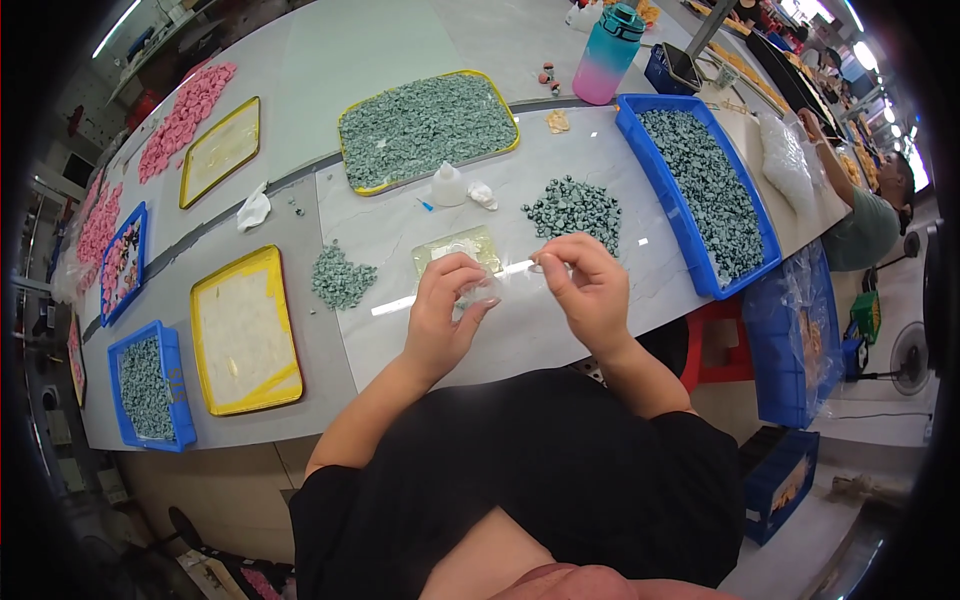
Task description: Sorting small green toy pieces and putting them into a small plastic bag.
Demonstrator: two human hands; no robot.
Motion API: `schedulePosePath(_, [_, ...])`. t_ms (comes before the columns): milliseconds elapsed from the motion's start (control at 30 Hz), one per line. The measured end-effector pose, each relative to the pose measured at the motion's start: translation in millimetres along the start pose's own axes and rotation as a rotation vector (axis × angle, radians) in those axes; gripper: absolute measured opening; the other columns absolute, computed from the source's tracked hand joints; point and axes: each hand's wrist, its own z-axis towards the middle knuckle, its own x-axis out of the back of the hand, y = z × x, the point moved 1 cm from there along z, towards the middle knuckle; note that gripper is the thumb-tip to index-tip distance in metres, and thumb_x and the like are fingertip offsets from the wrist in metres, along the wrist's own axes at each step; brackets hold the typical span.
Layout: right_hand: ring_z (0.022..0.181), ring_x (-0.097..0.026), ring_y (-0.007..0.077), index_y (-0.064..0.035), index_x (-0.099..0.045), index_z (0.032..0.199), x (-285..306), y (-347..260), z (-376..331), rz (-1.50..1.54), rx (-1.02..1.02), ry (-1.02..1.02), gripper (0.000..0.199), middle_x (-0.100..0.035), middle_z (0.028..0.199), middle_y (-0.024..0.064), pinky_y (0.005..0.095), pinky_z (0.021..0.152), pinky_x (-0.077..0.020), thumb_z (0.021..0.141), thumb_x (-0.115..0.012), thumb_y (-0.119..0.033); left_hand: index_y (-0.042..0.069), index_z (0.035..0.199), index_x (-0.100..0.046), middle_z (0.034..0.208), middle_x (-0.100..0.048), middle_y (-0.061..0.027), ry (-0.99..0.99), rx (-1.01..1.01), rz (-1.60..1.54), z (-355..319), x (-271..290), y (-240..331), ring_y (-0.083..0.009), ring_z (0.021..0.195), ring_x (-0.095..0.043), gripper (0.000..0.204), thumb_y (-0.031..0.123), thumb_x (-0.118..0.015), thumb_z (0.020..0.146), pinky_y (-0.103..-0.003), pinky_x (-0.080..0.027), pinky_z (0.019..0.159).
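My left hand point(445, 308) is raised over the near side of the table, its fingers curled toward the thumb. A faint, clear patch shows by its fingertips, too indistinct to name. To its right, my right hand point(588, 292) is closed in a pinch, and whatever sits between thumb and forefinger is too small to make out. Just beyond the left hand lies a pale yellowish, see-through flat tray point(458, 247). Small green pieces form a heap point(575, 212) beyond my right hand and another heap point(343, 276) left of my left hand. A white squeeze bottle point(447, 186) stands past the tray.
A yellow-rimmed tray point(430, 130) full of green pieces lies farther back. Blue bins point(700, 190) point(150, 385) flank the table. Left are bare yellow-rimmed trays point(245, 330) point(220, 150) and pink pieces point(187, 120). A teal-to-pink bottle point(608, 55) stands at the back; another person point(865, 215) is at right.
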Motion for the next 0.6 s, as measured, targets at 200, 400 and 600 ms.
schedulePosePath(200, [0.082,-0.055,0.012,0.0052,-0.065,0.096,8.2,-2.8,1.8,0.171,-0.14,-0.072,0.014,-0.059,0.093,0.0084,0.0235,0.074,-0.044,0.09,-0.058,-0.006,0.003,0.112,-0.043,0.116,-0.056,-0.0139,0.026,0.089,-0.326,-4.5,-8.9,-5.2,-0.0224,0.1,-0.058,0.044,-0.003,-0.069,0.077,-0.033,-0.05,0.085])
schedulePosePath(400, [0.076,-0.052,0.0093,0.0052,-0.066,0.098,12.5,0.1,-1.9,0.232,-0.304,-0.089,0.022,-0.061,0.088,0.0065,0.0226,0.071,-0.042,0.093,-0.055,-0.013,0.004,0.116,-0.041,0.11,-0.06,-0.0114,-0.029,0.039,-0.228,-2.9,-9.3,-1.9,-0.0217,0.1,-0.06,0.051,-0.001,-0.071,0.075,-0.031,-0.049,0.087])
schedulePosePath(600, [0.073,-0.05,0.0088,0.0063,-0.066,0.098,16.6,-4.6,-5.4,0.342,-0.357,-0.077,0.025,-0.06,0.083,0.0052,0.0223,0.068,-0.0396,0.093,-0.055,-0.015,0.005,0.111,-0.055,0.103,-0.062,-0.0095,-0.072,-0.046,-0.09,3.2,-4.4,7.6,-0.0263,0.097,-0.059,0.044,0.001,-0.074,0.071,-0.035,-0.047,0.084])
